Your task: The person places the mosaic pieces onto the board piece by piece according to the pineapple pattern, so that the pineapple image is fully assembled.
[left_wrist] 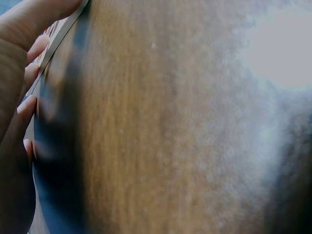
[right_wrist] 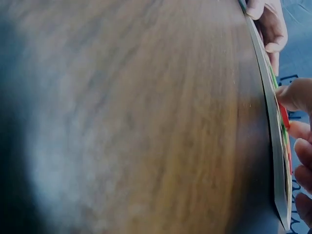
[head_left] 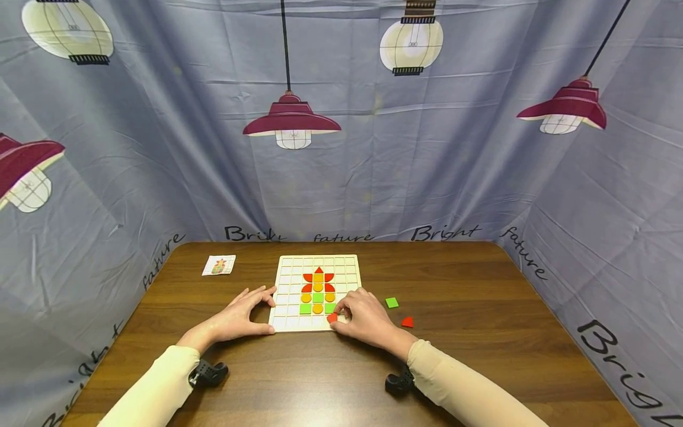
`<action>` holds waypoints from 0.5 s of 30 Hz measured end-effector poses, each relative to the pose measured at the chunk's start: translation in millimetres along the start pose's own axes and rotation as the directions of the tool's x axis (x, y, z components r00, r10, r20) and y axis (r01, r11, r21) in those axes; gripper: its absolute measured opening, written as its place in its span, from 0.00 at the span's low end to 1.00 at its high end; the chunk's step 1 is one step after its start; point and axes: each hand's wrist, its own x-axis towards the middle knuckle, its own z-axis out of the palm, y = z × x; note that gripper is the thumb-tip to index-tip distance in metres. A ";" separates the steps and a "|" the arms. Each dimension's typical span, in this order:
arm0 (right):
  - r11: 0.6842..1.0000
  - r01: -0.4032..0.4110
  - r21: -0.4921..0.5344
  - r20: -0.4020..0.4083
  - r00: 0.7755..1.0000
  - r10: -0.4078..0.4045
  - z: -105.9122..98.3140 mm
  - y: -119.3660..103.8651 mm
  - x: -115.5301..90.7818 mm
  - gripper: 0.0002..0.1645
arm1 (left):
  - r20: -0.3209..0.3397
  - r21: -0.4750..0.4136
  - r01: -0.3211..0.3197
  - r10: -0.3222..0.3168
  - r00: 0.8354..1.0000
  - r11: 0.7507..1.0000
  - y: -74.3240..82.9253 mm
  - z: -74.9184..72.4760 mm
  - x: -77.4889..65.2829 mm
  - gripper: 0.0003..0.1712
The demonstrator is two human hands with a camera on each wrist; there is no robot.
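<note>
A pale gridded board (head_left: 290,267) lies on the wooden table, with red, orange, yellow and green flat pieces set in a pineapple-like pattern. My left hand (head_left: 240,314) rests against its left edge, thumb near the front corner and fingers spread higher up; the left wrist view shows the thumb and fingertips along that edge. Over the board's front right part, my right hand (head_left: 368,317) pinches a red piece (head_left: 332,318) between thumb and index finger. In the right wrist view this red piece (right_wrist: 283,115) is tilted close over the board, beside a green one.
Right of the board lie a loose green square (head_left: 392,302) and a red quarter-round piece (head_left: 408,322). A small card (head_left: 219,265) with a printed pineapple pattern lies at the back left. Grey-blue curtains (head_left: 341,190) with lamp prints enclose the table.
</note>
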 end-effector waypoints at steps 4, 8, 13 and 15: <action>1.000 -0.022 -0.020 -0.007 1.000 0.022 1.5 -1.7 1.4 0.16 | -0.004 0.001 -0.001 0.001 1.000 1.000 0.4 0.2 0.9 0.28; 0.999 -0.032 -0.009 -0.013 0.999 0.032 2.6 -1.4 0.6 0.17 | -0.003 0.000 -0.001 0.001 1.000 1.000 1.2 0.3 0.9 0.28; 0.999 -0.036 0.002 -0.015 0.999 0.036 3.7 -1.0 0.1 0.15 | -0.003 0.001 0.001 -0.001 1.000 1.000 1.9 0.2 0.3 0.27; 0.999 -0.037 0.006 -0.015 0.999 0.037 3.5 -1.4 0.3 0.14 | -0.001 0.003 0.002 -0.002 1.000 1.000 2.1 0.3 0.2 0.27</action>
